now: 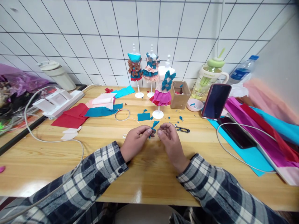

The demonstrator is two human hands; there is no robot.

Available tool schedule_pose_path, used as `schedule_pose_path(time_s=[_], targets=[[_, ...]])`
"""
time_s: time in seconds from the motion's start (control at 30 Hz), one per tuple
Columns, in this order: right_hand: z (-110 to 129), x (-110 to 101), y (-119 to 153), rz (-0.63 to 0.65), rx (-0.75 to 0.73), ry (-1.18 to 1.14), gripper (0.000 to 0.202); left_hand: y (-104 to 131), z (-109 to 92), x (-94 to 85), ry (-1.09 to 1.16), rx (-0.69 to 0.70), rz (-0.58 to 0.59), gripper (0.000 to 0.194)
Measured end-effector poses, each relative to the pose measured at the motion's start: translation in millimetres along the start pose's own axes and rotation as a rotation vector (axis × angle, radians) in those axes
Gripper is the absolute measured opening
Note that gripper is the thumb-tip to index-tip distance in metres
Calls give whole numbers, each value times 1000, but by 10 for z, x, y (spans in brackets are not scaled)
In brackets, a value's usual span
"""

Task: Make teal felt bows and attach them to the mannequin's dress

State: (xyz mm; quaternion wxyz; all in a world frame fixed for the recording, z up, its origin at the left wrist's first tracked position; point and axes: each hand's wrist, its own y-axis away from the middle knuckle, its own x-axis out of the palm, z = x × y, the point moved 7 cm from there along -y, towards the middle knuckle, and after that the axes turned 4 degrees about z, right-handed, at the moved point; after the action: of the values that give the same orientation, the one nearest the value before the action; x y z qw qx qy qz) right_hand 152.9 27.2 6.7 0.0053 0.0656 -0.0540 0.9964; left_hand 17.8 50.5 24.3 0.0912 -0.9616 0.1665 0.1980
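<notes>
My left hand (137, 139) pinches a small teal paper bow (154, 124) between thumb and fingertips. Just right of it, my right hand (171, 141) has its thumb and finger pressed together; whatever may be between them is too small to make out. Behind my hands stands a white mini dress form (158, 114) with teal bows on its chest and a magenta ruffled skirt. A teal paper rectangle (144, 116) lies near its base among small teal scraps. Close to my right fingers is a black thread snipper or cutter (182, 129), partly hidden by the hand.
Two more dressed forms (135, 67) stand by the tiled wall, beside a cardboard box (180, 95). A pink bowl (195, 105), an upright phone (216, 101) and coloured paper sheets (257, 133) are at right. Red paper (70, 115), a wire ring (122, 115) and a power strip (63, 102) lie left.
</notes>
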Motion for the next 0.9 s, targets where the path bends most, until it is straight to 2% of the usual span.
schedule_pose_path(time_s=[0.13,0.3,0.4,0.5,0.67,0.77,0.9], targets=[[-61,58,-41,120,59,10,23,-2,-3,17,-29,6,26,25],[-85,-31,-81,34,56,55,17,6,-17,71,-40,13,105,28],[-113,-42,-91,41,84,72,19,10,-21,98,-37,17,143,30],[-111,-64,-102,27,81,113,19,6,8,98,-25,-6,129,28],[-87,-108,-104,-32,67,173,19,0,57,56,96,-19,38,24],[-85,-116,-99,-43,58,123,19,0,49,55,55,-3,47,20],[-92,-37,-103,83,45,89,28,-1,15,75,-41,6,103,22]])
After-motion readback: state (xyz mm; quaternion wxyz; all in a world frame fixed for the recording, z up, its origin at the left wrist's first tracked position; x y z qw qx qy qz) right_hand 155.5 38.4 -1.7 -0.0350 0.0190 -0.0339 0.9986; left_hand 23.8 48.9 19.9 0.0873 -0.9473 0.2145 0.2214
